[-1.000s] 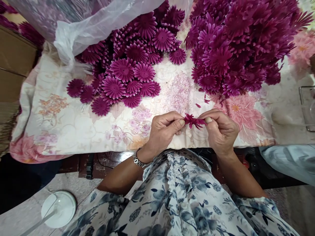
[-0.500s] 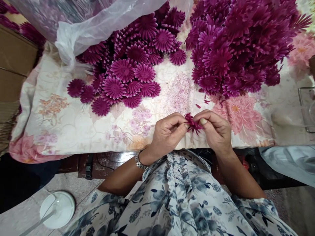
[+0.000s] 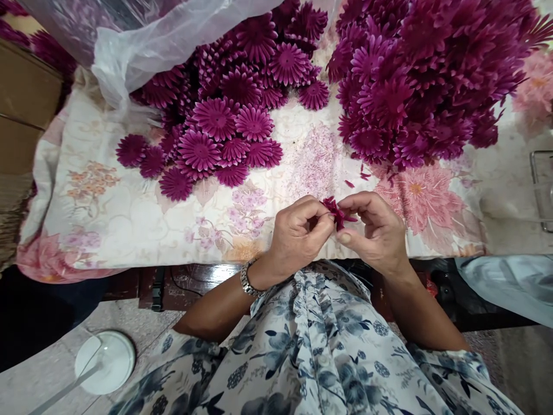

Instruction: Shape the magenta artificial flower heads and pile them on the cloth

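Observation:
A small dark magenta artificial flower (image 3: 333,211) is held just above the near edge of the cloth-covered table. My left hand (image 3: 300,233) pinches it from the left between thumb and curled fingers. From the right, my right hand (image 3: 375,233) curves its thumb and forefinger around the petals, the tips a little apart at the flower's edge. Beyond my hands lies a spread of flat magenta flower layers (image 3: 201,148). Farther right rises a big heap of fuller magenta flowers (image 3: 401,86).
A clear plastic bag (image 3: 125,63) leans over the left pile. Loose petals (image 3: 349,184) and pinkish dust (image 3: 313,164) lie on the floral tablecloth (image 3: 142,225). Cardboard boxes (image 3: 26,86) stand at the left, a wire frame (image 3: 536,190) at the right. A white round base (image 3: 106,362) sits on the floor.
The flower has turned and looks more bunched. My right thumb has moved down and left, away from the forefinger. My left hand keeps its pinch.

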Demonstrator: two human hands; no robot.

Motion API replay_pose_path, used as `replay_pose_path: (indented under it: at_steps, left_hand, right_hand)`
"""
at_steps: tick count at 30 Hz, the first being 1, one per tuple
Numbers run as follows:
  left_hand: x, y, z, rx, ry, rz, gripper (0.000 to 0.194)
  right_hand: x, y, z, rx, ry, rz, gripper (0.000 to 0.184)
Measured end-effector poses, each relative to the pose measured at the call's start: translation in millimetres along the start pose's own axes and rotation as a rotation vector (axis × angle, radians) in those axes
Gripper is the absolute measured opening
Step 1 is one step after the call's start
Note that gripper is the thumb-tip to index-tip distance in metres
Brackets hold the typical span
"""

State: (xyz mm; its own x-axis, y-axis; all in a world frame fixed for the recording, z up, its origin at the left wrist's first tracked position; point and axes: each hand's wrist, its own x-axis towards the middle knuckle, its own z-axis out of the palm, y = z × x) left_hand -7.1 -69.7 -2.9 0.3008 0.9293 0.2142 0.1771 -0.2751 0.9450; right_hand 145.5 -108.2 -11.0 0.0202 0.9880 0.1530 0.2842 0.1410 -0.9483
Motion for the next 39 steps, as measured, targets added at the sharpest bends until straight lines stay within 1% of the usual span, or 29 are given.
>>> replay_pose_path:
  at_steps: [3,6,8,12,13,15,17,19,21,25,30,33,37,39]
  left_hand:
    - [-0.6,-0.5,-0.4,0.013,-0.012,0.044,0.018]
    - [-1.5,-2.2,-1.2,-0.025,-0.036,0.049,0.018]
    - [-2.1,-3.8,-1.9,-0.066,-0.054,0.034,0.017]
    - [-2.9,-4.1,-3.5,-0.156,-0.091,-0.011,0.012]
    - [-2.8,-2.9,-3.9,-0.176,-0.108,-0.04,0.01]
    - [-2.4,0.0,-4.3,-0.21,-0.157,-0.143,0.006]
    - [-1.6,1.6,-3.9,-0.208,-0.194,-0.251,0.011]
    - [-0.7,-0.2,-2.6,-0.167,-0.199,-0.288,0.02]
    - [-0.1,-5.0,-1.2,-0.133,-0.203,-0.275,0.02]
    - [-0.3,-13.5,0.0,-0.109,-0.235,-0.259,0.015]
    - [1.2,-8.0,-2.2,-0.048,-0.268,-0.26,0.013]
    - [3.9,-2.4,-4.8,-0.026,-0.299,-0.254,0.013]
    - [7.0,0.1,-8.4,-0.05,-0.337,-0.23,0.014]
    - [8.6,0.7,-10.3,-0.031,-0.363,-0.203,0.012]
  right_hand:
    - [1.2,-2.0,0.0,-0.085,-0.007,-0.005,0.016]
    - [2.5,-2.9,-0.8,-0.051,-0.015,0.023,0.005]
    - [3.6,-2.7,-1.7,0.017,-0.039,0.072,0.004]
    - [5.6,-2.1,-2.6,0.139,-0.066,0.159,0.006]
    - [5.8,-2.2,-2.5,0.137,-0.058,0.172,0.006]
    - [5.5,-2.7,-1.9,0.079,-0.031,0.18,0.005]
    - [4.6,-3.1,-1.3,-0.008,-0.018,0.149,0.005]
    - [3.7,-3.1,-0.8,-0.075,-0.02,0.1,0.007]
    - [3.4,-2.8,-0.5,-0.097,-0.012,0.08,0.005]
    - [4.6,-2.8,-0.9,-0.117,0.009,0.086,0.004]
    - [8.2,-6.9,-4.8,-0.197,-0.06,0.044,0.006]
    - [10.3,-9.5,-8.1,-0.246,-0.096,-0.011,0.006]
    - [13.5,-11.0,-12.9,-0.325,-0.172,-0.147,0.006]
    - [15.1,-10.8,-14.9,-0.352,-0.196,-0.188,0.007]
